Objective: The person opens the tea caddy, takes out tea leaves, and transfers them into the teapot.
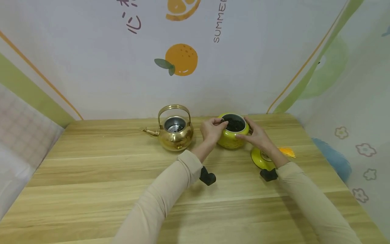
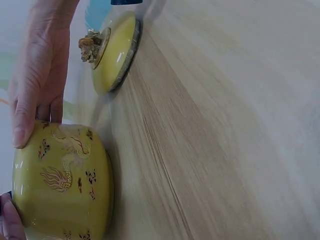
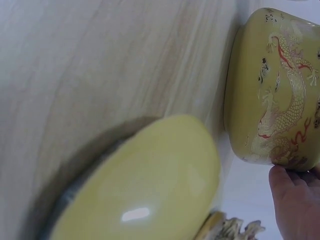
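A yellow jar with dragon pictures stands upright, dark leaf-like pieces inside it. At its left rim my left hand pinches a small dark piece between thumb and fingertips. My right hand grips the jar's right side, thumb towards the front. The left wrist view shows the jar, my right hand on it and fingertips of my left hand. In the right wrist view my right hand touches the jar. Left of it, a gold teapot holds a strainer with dark bits.
The yellow lid, with a gold knob in the left wrist view, lies beside my right forearm. An orange tassel is right of it. A printed cloth hangs behind the wooden table.
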Demonstrator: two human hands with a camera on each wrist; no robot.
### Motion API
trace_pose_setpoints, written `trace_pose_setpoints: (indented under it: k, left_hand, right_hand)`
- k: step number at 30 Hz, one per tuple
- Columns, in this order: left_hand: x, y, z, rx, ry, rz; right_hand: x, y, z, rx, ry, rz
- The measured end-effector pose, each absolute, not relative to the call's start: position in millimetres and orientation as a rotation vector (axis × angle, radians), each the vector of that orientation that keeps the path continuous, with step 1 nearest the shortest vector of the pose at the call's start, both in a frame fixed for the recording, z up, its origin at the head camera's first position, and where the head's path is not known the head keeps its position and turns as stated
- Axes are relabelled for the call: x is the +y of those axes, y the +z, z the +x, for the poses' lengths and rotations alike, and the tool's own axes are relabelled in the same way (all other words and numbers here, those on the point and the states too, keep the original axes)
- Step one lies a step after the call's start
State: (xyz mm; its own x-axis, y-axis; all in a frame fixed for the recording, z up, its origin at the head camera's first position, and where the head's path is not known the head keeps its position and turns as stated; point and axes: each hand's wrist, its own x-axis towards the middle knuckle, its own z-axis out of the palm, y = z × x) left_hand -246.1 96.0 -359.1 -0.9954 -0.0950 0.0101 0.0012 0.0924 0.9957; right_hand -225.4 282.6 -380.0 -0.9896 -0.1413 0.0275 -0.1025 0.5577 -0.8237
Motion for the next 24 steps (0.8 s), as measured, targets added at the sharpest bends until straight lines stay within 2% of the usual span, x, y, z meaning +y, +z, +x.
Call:
trace_pose_setpoints:
  k: [17, 24]
  left_hand:
    - [91.2, -360.2, -241.4, -1.978, -2.447, 0.251]
    - [88.2, -362.8, -240.5, -1.891, -2.537, 0.311]
  right_hand:
    - [281.8, -381.4, -225.3, 2.719, -1.475, -0.228]
    - [273.7, -365.3, -216.0, 2.673, -1.533, -0.234]
